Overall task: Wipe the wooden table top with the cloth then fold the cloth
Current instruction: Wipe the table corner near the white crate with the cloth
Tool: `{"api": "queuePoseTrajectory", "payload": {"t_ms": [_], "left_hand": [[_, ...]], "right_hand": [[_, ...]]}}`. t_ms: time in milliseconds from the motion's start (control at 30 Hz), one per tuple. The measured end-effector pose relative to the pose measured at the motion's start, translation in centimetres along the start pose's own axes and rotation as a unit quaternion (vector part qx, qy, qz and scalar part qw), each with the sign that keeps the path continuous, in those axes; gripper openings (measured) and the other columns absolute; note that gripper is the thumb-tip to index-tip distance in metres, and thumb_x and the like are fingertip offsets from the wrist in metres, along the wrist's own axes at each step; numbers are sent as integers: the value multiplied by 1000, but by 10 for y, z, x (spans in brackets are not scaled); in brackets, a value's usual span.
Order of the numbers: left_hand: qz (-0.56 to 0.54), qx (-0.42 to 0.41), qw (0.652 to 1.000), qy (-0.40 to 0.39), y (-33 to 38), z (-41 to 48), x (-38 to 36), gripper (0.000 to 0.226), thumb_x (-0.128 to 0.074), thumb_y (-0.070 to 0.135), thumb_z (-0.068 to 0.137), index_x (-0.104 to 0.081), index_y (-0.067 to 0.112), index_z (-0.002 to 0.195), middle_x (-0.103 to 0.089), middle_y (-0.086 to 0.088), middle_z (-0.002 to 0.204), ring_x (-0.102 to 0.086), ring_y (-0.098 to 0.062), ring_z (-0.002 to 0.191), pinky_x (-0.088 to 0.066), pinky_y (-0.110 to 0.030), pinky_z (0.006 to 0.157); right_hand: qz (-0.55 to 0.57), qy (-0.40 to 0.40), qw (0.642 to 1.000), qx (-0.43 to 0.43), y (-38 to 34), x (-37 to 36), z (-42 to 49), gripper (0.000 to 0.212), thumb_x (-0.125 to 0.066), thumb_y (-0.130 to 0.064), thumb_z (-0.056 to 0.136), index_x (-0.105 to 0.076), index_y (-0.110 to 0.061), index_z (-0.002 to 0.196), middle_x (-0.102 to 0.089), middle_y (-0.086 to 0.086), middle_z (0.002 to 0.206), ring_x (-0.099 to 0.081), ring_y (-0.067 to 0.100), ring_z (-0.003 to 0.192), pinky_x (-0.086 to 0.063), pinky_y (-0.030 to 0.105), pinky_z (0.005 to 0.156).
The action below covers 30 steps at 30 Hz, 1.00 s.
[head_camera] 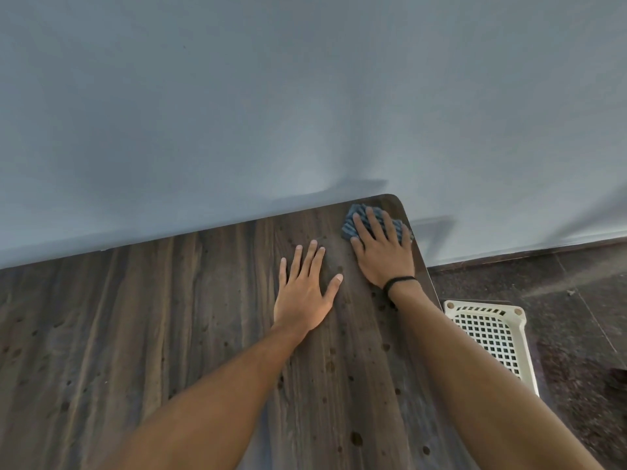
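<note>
The dark wooden table top [101, 317] fills the left and lower part of the view, its grain running away from the person and its surface dotted with small dark spots; behind it, toward twelve o'clock, stands a pale blue-grey wall [203, 113]. The left hand [305, 290] lies flat on the bare wood, palm down, fingers straight and a little spread, thumb pointing out toward three o'clock; it holds nothing. At about one o'clock from that hand, close by but not touching it, a ribbed blue-grey cloth [348, 227] sits bunched on the table's far right corner, just inside the rounded edge. The right hand [383, 252] rests on top of the cloth, palm down with fingers [361, 228] straight and fanned out toward twelve o'clock, pressing it against the wood rather than curling round it; the cloth shows past the fingertips and at the hand's nine o'clock side. A thin black band [398, 280] circles the right wrist. Off the table's right edge, at about four o'clock from the right hand, a white plastic lattice basket [492, 334] stands on the dark speckled floor [559, 283], partly hidden by the right forearm.
</note>
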<state>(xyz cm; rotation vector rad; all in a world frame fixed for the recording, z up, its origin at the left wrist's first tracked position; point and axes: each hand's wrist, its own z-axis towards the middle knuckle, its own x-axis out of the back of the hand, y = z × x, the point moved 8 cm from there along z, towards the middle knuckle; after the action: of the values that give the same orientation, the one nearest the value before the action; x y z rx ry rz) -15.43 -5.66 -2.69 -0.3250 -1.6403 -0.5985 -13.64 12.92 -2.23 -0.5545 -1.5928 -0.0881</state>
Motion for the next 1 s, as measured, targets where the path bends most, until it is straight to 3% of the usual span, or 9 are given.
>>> {"api": "queuePoseTrajectory", "payload": {"t_ms": [167, 267, 367, 533, 667, 767, 900, 1000], "left_hand": [[3, -5, 1000, 6, -1, 0, -3, 75, -7, 72, 99, -9, 28, 160, 3, 8, 168, 12, -15, 153, 1, -50, 124], [7, -7, 1000, 6, -1, 0, -3, 74, -9, 71, 99, -9, 28, 160, 4, 8, 168, 11, -16, 154, 0, -50, 124], [4, -7, 1000, 4, 0, 0, -2, 74, -8, 71, 99, -8, 28, 160, 5, 8, 168, 13, -16, 153, 0, -50, 124], [8, -6, 1000, 10, -2, 0, -4, 75, -8, 71, 99, -11, 27, 160, 2, 7, 168, 10, -17, 154, 0, -51, 124], [-1, -6, 1000, 9, -2, 0, -5, 74, -9, 71, 99, -10, 27, 160, 3, 8, 168, 13, -15, 153, 4, -49, 124], [-7, -4, 1000, 6, -1, 1, -5, 74, -9, 71, 99, -10, 28, 160, 5, 9, 168, 14, -15, 153, 3, -50, 124], [-4, -3, 1000, 10, -3, 2, -7, 74, -9, 70, 100, -11, 28, 160, 3, 9, 168, 13, -15, 153, 1, -50, 124], [1, -6, 1000, 10, -2, 1, -6, 73, -8, 70, 100, -11, 28, 160, 3, 9, 168, 12, -15, 154, 2, -50, 124]], "right_hand": [[47, 39, 990, -127, 33, 14, 12, 56, -21, -50, 104, -13, -38, 158, -6, -4, 168, -1, 23, 154, -4, 57, 121], [22, 29, 996, -77, 5, 9, 9, 57, -21, -48, 105, -9, -35, 159, -2, -3, 168, 5, 24, 154, 4, 57, 120], [-17, 18, 1000, -12, 5, 1, -18, 56, -18, -52, 104, -12, -38, 158, -6, -6, 168, 1, 19, 154, -2, 53, 122], [31, 28, 991, -125, 39, 16, 20, 57, -19, -50, 105, -10, -36, 159, -3, -4, 168, 4, 23, 154, 3, 58, 121], [-8, 14, 999, -51, 1, 12, 35, 57, -19, -49, 105, -10, -33, 160, -2, -2, 168, 2, 25, 154, 8, 55, 121], [-34, 27, 999, 12, 7, 6, 12, 56, -20, -53, 104, -18, -37, 158, -12, -6, 167, -6, 19, 153, -1, 49, 121], [5, 52, 994, -96, 34, 14, 22, 56, -24, -54, 102, -20, -40, 157, -15, -4, 167, -9, 23, 152, -8, 54, 121], [-5, 30, 998, -61, 0, 4, 29, 57, -21, -52, 104, -12, -38, 158, -5, -4, 168, -3, 25, 154, 0, 55, 121]]}}
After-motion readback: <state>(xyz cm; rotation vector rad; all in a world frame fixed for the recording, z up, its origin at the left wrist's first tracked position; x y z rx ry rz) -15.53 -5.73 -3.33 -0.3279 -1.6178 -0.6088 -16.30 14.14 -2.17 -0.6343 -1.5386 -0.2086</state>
